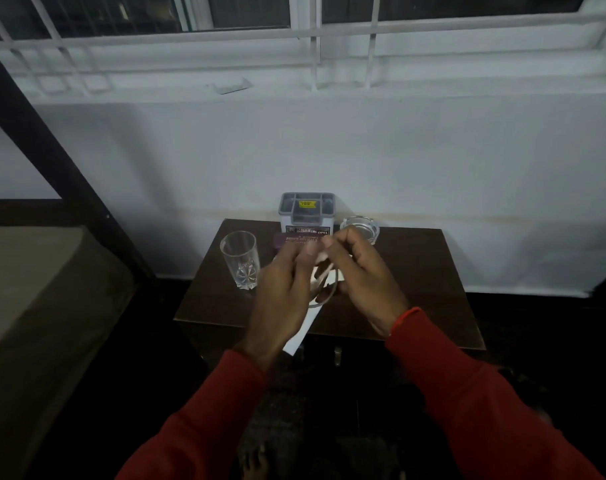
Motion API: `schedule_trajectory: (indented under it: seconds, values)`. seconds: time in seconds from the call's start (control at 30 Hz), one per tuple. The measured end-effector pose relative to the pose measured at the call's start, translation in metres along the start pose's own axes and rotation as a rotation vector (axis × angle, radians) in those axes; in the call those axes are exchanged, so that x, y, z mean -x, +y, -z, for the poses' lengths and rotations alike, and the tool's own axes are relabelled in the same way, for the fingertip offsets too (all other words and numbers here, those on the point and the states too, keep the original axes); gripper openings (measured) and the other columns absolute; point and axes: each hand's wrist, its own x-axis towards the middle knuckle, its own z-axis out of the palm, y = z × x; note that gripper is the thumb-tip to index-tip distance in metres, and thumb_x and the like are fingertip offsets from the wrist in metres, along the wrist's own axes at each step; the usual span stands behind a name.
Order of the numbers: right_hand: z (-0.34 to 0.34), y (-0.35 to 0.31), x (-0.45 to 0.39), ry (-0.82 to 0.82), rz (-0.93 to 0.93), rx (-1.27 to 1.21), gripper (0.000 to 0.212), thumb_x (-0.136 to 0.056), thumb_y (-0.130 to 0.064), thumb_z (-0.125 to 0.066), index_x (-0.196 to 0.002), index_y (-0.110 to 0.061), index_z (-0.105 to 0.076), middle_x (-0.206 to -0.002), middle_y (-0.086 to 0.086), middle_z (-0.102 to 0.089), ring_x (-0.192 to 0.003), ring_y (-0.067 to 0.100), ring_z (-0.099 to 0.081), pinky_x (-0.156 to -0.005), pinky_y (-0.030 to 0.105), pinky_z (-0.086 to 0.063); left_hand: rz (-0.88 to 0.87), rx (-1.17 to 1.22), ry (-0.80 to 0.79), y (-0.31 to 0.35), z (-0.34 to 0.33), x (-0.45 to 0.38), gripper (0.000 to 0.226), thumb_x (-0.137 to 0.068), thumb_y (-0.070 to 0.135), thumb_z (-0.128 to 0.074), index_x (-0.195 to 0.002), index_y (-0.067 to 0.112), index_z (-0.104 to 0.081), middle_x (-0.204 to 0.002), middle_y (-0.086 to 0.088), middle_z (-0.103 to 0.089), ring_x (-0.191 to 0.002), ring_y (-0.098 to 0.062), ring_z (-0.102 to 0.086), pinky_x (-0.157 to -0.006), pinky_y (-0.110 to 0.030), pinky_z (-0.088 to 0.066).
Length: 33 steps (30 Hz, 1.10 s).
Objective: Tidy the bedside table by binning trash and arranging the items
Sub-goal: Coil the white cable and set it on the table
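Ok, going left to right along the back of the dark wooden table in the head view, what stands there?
Clear drinking glass → grey plastic compartment organiser with a yellow sticker → clear glass ashtray. The purple card overlaps the organiser's front, so I leave it out.

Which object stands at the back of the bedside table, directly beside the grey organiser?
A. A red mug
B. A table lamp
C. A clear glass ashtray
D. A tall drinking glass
C: the clear glass ashtray sits just right of the grey organiser; the drinking glass stands nearer, to the left.
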Motion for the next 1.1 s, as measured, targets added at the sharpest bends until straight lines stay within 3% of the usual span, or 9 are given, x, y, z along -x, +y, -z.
schedule_trajectory:
  seconds: [0.13,0.2,0.37,0.43,0.53,0.67,0.87,0.93,1.1]
  values:
    - [0.002,0.008,-0.004,0.157,-0.026,0.033,0.025,-0.103,-0.027,-0.049,-0.093,-0.004,-0.052,-0.086,0.006,-0.072,-0.076,0.016,-0.067,-0.076,0.04,-0.057,-0.037,0.033,-0.084,-0.018,-0.004,0.015,0.031,-0.102,0.048,-0.043,-0.107,0.023,-0.061,-0.088,0.021,-0.067,-0.078,0.001,-0.065,-0.067,-0.022,-0.05]
    - [-0.005,0.014,-0.004,0.217,-0.031,0.11,0.027,-0.103,-0.031,-0.048,-0.093,-0.006,-0.051,-0.087,0.015,-0.069,-0.075,0.016,-0.063,-0.078,0.045,-0.053,-0.022,0.064,-0.083,-0.021,-0.006,0.019,0.034,-0.101,0.05,-0.045,-0.107,0.021,-0.061,-0.089,0.015,-0.066,-0.08,-0.004,-0.065,-0.071,-0.032,-0.055]
    - [-0.024,0.027,-0.005,0.287,-0.064,0.201,0.028,-0.104,-0.037,-0.042,-0.095,-0.011,-0.05,-0.075,-0.01,-0.055,-0.077,0.012,-0.054,-0.084,0.045,-0.047,0.182,0.254,-0.192,-0.003,-0.023,0.04,0.053,-0.093,0.073,-0.032,-0.119,0.03,-0.047,-0.103,0.016,-0.066,-0.099,0.005,-0.064,-0.08,-0.009,-0.047]
    - [-0.025,0.032,-0.008,0.315,-0.144,0.15,0.031,-0.103,-0.039,-0.043,-0.098,-0.01,-0.052,-0.079,-0.007,-0.057,-0.082,0.014,-0.056,-0.089,0.047,-0.047,0.222,0.303,-0.205,-0.004,-0.022,0.04,0.055,-0.092,0.071,-0.037,-0.134,0.035,-0.036,-0.11,0.015,-0.064,-0.104,0.004,-0.064,-0.085,-0.012,-0.05]
    - [-0.02,0.036,-0.014,0.375,-0.302,-0.019,0.031,-0.101,-0.041,-0.047,-0.093,-0.012,-0.055,-0.083,0.001,-0.059,-0.085,0.018,-0.058,-0.086,0.045,-0.051,0.032,0.195,-0.199,-0.014,-0.008,0.035,0.054,-0.095,0.049,-0.059,-0.139,0.029,-0.035,-0.123,0.002,-0.055,-0.11,-0.013,-0.064,-0.089,-0.032,-0.055]
    - [-0.014,0.038,-0.016,0.42,-0.402,-0.059,0.03,-0.101,-0.043,-0.047,-0.083,-0.019,-0.052,-0.083,0.007,-0.057,-0.074,0.019,-0.056,-0.062,0.028,-0.05,-0.259,-0.118,-0.184,-0.024,0.0,0.033,0.027,-0.097,0.032,-0.065,-0.12,0.02,-0.057,-0.114,0.009,-0.062,-0.105,-0.003,-0.061,-0.086,-0.018,-0.049]
    - [-0.023,0.039,-0.009,0.413,-0.33,-0.006,0.032,-0.103,-0.044,-0.041,-0.084,-0.019,-0.05,-0.064,-0.003,-0.056,-0.056,0.016,-0.051,-0.045,0.023,-0.04,-0.021,-0.01,0.087,-0.022,0.005,0.026,0.012,-0.104,0.031,-0.053,-0.103,0.021,-0.059,-0.072,0.008,-0.068,-0.058,-0.005,-0.067,-0.047,-0.027,-0.056]
    - [-0.024,0.038,-0.009,0.463,-0.23,0.073,0.032,-0.104,-0.041,-0.04,-0.084,-0.018,-0.048,-0.068,-0.003,-0.052,-0.061,0.013,-0.051,-0.055,0.027,-0.044,0.083,0.08,0.153,-0.02,0.006,0.025,0.012,-0.105,0.028,-0.052,-0.104,0.018,-0.059,-0.069,0.006,-0.071,-0.05,-0.009,-0.068,-0.038,-0.028,-0.053]
    - [-0.028,0.037,-0.006,0.389,-0.138,-0.022,0.033,-0.104,-0.043,-0.04,-0.093,-0.014,-0.05,-0.069,0.003,-0.049,-0.051,0.011,-0.046,-0.039,0.018,-0.036,0.373,0.347,0.077,-0.026,0.004,0.02,0.018,-0.107,0.021,-0.047,-0.102,0.016,-0.064,-0.077,-0.003,-0.069,-0.061,-0.024,-0.069,-0.044,-0.033,-0.058]
